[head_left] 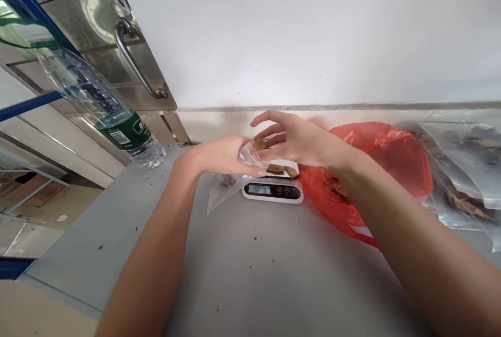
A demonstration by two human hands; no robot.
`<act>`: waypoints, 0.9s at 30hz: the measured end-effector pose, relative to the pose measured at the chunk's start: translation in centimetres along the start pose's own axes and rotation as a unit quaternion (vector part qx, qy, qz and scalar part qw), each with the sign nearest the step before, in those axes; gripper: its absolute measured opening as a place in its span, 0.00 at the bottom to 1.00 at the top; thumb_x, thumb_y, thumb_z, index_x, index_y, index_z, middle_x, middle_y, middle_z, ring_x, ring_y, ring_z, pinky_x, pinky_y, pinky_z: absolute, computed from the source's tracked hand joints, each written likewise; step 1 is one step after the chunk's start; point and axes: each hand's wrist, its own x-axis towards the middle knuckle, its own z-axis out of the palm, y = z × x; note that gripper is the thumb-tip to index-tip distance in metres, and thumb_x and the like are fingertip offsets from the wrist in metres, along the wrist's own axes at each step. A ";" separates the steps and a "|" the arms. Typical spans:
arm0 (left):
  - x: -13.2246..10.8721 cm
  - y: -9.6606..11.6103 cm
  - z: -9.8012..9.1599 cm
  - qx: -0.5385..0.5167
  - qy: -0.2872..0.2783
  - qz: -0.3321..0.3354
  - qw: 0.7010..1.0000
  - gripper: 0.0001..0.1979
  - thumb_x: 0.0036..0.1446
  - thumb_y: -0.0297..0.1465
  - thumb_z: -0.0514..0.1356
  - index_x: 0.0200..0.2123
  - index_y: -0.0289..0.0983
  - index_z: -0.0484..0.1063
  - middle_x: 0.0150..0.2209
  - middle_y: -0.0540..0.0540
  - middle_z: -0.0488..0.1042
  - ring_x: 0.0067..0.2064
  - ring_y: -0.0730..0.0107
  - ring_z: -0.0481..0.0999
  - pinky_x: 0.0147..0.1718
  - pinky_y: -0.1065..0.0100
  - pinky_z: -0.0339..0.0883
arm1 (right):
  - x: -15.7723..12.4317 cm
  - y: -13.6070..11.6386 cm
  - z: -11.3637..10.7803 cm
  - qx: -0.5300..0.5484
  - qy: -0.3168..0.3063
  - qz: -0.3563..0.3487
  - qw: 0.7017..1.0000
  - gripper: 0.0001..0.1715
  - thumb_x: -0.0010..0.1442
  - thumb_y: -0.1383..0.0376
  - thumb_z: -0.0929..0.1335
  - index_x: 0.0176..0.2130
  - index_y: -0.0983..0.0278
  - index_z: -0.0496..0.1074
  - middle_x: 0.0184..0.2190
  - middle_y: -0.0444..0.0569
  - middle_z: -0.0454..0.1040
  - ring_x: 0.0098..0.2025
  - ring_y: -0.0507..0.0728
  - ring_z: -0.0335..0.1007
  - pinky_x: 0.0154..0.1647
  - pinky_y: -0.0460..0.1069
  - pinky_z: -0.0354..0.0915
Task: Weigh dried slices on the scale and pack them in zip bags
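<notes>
The right hand point(291, 141) is pinching a small flat brown piece point(259, 144) between its thumb and fingers, just above the middle of the frame. The piece is sitting right at the mouth of a small clear plastic bag point(227, 185). The left hand point(219, 155) is touching the right hand and is holding the top edge of that bag, with its fingers pressed on the plastic. The rest of the bag is hanging down and lying on the grey table point(250, 264), with something small and dark inside it.

Just under the hands, a small white kitchen scale with a dark front point(273, 189) is standing on the table. Two more brown pieces point(282, 170) are lying on top of it. To the right, a crumpled red plastic bag point(376, 170) is lying beside the scale. Farther right, big clear plastic bags with dark bits point(462, 170) are lying by the frame edge. At the left, a clear plastic water bottle with a green label point(113, 118) is standing by a shiny metal door with a curved handle point(135, 60).
</notes>
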 end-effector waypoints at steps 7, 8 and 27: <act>-0.9 -0.4 -0.6 -0.014 0.028 -0.011 0.999 0.29 0.56 0.52 0.67 0.57 0.45 0.75 0.50 0.47 0.84 0.49 0.54 0.82 0.42 0.64 0.69 | -0.4 -0.3 -0.8 0.006 0.078 0.019 0.997 0.31 0.63 0.64 0.73 0.64 0.56 0.71 0.51 0.53 0.82 0.49 0.63 0.83 0.47 0.57 0.79; -1.0 -0.5 -0.7 -0.004 0.032 -0.024 0.999 0.29 0.55 0.52 0.67 0.56 0.45 0.76 0.51 0.46 0.84 0.50 0.53 0.81 0.42 0.64 0.69 | -0.4 -0.1 -1.0 -0.059 0.091 0.047 0.993 0.26 0.63 0.63 0.73 0.60 0.58 0.74 0.50 0.54 0.82 0.48 0.63 0.82 0.46 0.57 0.78; -1.4 0.0 -0.7 0.018 0.013 -0.068 0.997 0.21 0.51 0.47 0.68 0.46 0.44 0.76 0.49 0.49 0.83 0.45 0.55 0.80 0.38 0.65 0.64 | 0.6 1.4 0.6 -0.267 -0.037 0.138 0.953 0.12 0.62 0.60 0.76 0.46 0.58 0.80 0.40 0.52 0.82 0.33 0.59 0.79 0.31 0.51 0.69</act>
